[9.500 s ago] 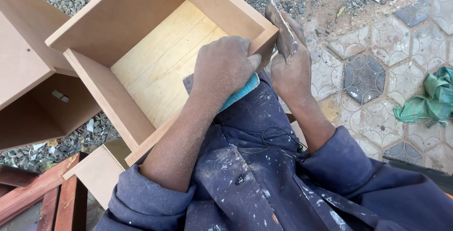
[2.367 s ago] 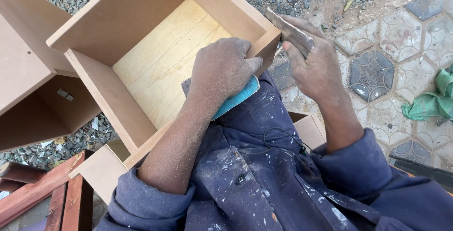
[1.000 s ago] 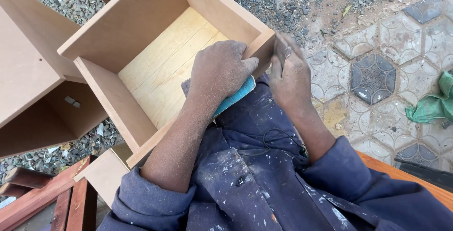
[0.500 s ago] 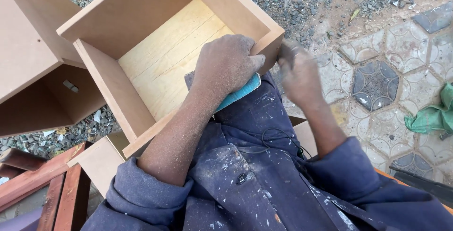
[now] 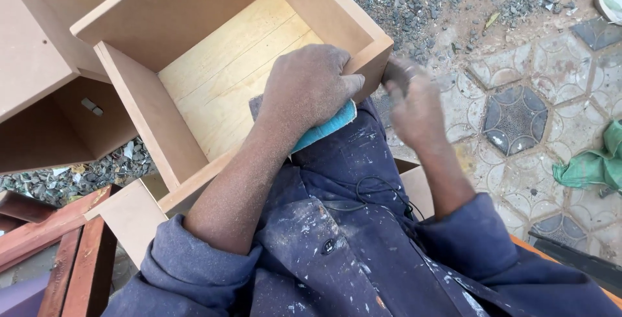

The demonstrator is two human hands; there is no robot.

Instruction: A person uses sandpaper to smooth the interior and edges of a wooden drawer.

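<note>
The left hand (image 5: 310, 87) clamps the box (image 5: 162, 25) by its near corner to steady it, while the blurred right hand (image 5: 414, 106) pinches sandpaper (image 5: 396, 70) against the outer edge.

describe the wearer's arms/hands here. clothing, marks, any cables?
Both hands are bare, no gloves. The left hand and forearm are coated in fine pale dust; the right hand is motion-blurred. Dark navy sleeves are pushed up to the elbows, flecked with white paint. A thin black cable loops across the lap.
</note>
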